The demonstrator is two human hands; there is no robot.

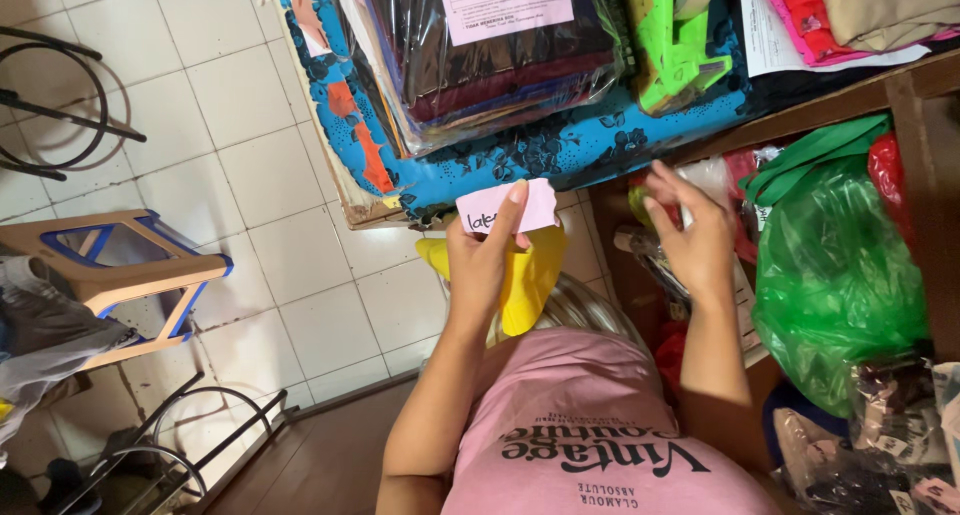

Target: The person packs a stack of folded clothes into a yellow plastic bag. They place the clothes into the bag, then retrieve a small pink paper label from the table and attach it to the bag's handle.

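My left hand [487, 255] holds a small pink paper slip [508, 209] with handwriting on it, pinched between thumb and fingers just below the table edge. My right hand [692, 233] is raised to the right of the slip, fingers loosely curled, holding nothing that I can see. It hovers in front of bags under the table. A yellow cloth [527, 273] hangs below the left hand, near my pink shirt.
A table covered with blue patterned cloth [560, 145] carries a plastic-wrapped stack of fabrics [490, 65], a green tape dispenser [672, 45] and folded clothes. A green plastic bag [835, 275] sits at right. A wooden and blue stool [110, 270] stands on the tiled floor at left.
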